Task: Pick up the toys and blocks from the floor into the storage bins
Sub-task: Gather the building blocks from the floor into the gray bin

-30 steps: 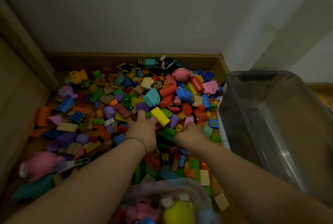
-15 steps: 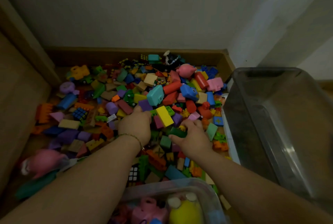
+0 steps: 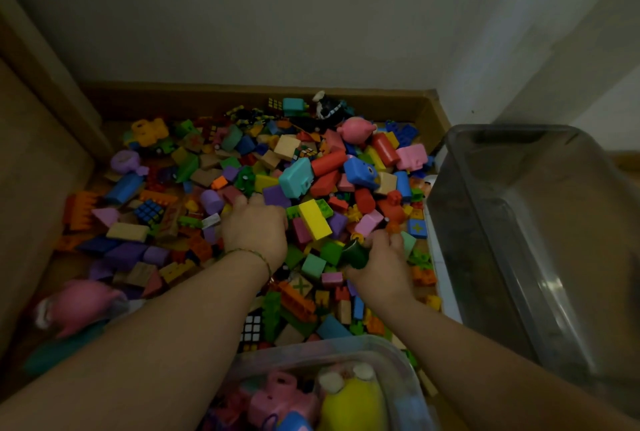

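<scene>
A big heap of coloured blocks and toys [image 3: 311,181] covers the floor in a corner. My left hand [image 3: 254,231] lies palm down on the heap beside a yellow brick [image 3: 313,219], fingers curled into the blocks; what it grips is hidden. My right hand [image 3: 379,264] holds a dark green block [image 3: 355,252] just right of the middle. A large clear storage bin [image 3: 519,222] stands at the right with no toys showing in it. A smaller clear bin [image 3: 388,361] at the bottom holds pink and yellow toys.
A wooden skirting board [image 3: 242,98] and white walls close the corner behind the heap. A brown panel [image 3: 31,188] runs along the left. A pink plush toy [image 3: 79,306] lies at the lower left. A puzzle cube [image 3: 251,328] sits near the small bin.
Both hands drew back a little toward me over the heap. My right hand closed round a dark green block that it did not hold a second ago.
</scene>
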